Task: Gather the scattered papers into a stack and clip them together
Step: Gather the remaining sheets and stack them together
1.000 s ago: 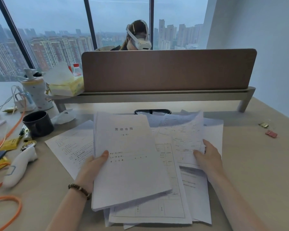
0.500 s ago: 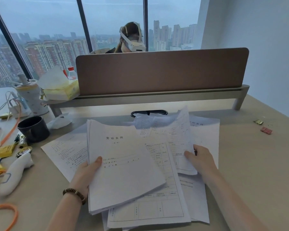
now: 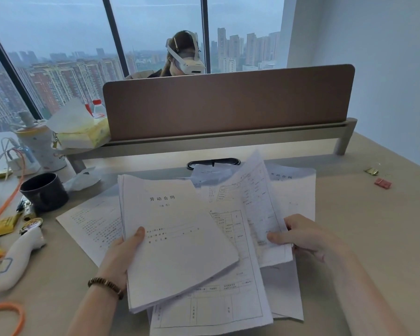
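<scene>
Papers: we see loose sheets (image 3: 211, 309) overlapping on the desk (image 3: 374, 226).
Around: mug (image 3: 44, 191) and orange cable (image 3: 7, 204) far left; two clips (image 3: 382, 183) far right, well apart.
Left hand (image 3: 121, 253): we clamp a thick stack (image 3: 175, 238), thumb on top.
Right hand (image 3: 308, 236): fingers pinch a lifted sheet (image 3: 260, 207).

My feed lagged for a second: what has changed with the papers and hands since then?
The right hand has lifted its sheet off the pile, tilting it up towards the stack. The left hand still grips that stack. The clips stay untouched.
</scene>
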The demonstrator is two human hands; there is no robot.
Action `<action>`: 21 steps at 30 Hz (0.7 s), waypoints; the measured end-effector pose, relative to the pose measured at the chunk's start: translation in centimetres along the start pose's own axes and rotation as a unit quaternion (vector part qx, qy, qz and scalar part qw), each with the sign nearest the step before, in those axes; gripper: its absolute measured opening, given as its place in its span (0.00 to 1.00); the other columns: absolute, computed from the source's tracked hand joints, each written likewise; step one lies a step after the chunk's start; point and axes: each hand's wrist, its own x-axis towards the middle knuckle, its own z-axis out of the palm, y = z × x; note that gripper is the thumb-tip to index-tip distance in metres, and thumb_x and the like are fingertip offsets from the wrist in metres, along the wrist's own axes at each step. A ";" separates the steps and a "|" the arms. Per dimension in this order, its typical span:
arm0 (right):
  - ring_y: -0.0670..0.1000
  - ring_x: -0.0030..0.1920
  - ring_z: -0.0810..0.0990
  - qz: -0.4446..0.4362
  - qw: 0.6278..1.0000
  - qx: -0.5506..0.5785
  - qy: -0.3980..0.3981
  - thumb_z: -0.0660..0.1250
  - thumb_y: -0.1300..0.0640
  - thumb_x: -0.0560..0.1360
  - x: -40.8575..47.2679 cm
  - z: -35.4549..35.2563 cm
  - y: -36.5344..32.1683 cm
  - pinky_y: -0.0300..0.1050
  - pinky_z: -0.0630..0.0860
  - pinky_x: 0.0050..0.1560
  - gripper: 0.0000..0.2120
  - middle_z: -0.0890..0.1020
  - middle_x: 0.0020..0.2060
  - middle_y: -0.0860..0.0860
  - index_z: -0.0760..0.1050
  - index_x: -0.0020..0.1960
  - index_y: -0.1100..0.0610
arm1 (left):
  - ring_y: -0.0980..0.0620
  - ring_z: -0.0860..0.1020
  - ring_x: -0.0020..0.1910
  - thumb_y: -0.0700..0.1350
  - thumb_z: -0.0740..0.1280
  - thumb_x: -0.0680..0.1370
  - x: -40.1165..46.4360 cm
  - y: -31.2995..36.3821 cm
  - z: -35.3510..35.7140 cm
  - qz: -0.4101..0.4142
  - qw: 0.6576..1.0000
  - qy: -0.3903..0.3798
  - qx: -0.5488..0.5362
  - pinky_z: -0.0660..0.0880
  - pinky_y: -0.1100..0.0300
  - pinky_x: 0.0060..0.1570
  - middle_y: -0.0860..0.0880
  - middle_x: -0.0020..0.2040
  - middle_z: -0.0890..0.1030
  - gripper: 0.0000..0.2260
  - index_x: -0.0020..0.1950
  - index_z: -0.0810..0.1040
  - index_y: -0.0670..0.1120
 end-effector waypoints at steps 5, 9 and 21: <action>0.54 0.51 0.87 -0.004 0.997 0.054 0.055 0.63 0.50 0.82 0.2 1.1 -0.8 0.57 0.81 0.58 0.11 0.88 0.50 0.51 0.81 0.57 0.54 | 0.47 0.86 0.33 0.44 0.66 0.79 0.0 0.0 -0.1 -0.002 1.000 -0.005 -0.009 0.83 0.53 0.33 0.45 0.37 0.87 0.07 0.50 0.80 0.40; 0.53 0.49 0.86 -0.044 0.981 0.085 0.169 0.67 0.62 0.79 0.8 1.9 -0.7 0.53 0.83 0.53 0.08 0.86 0.53 0.52 0.81 0.55 0.54 | 0.48 0.85 0.31 0.44 0.66 0.79 -0.3 0.1 0.1 0.005 1.000 -0.002 -0.004 0.83 0.55 0.30 0.44 0.37 0.87 0.07 0.48 0.80 0.41; 0.56 0.56 0.73 -0.027 0.936 -0.173 0.305 0.65 0.50 0.80 1.6 3.8 0.2 0.44 0.69 0.51 0.11 0.69 0.55 0.52 0.75 0.46 0.57 | 0.48 0.85 0.29 0.43 0.65 0.80 -1.2 0.8 0.4 0.010 1.000 -0.007 0.001 0.82 0.55 0.28 0.45 0.33 0.86 0.07 0.48 0.79 0.41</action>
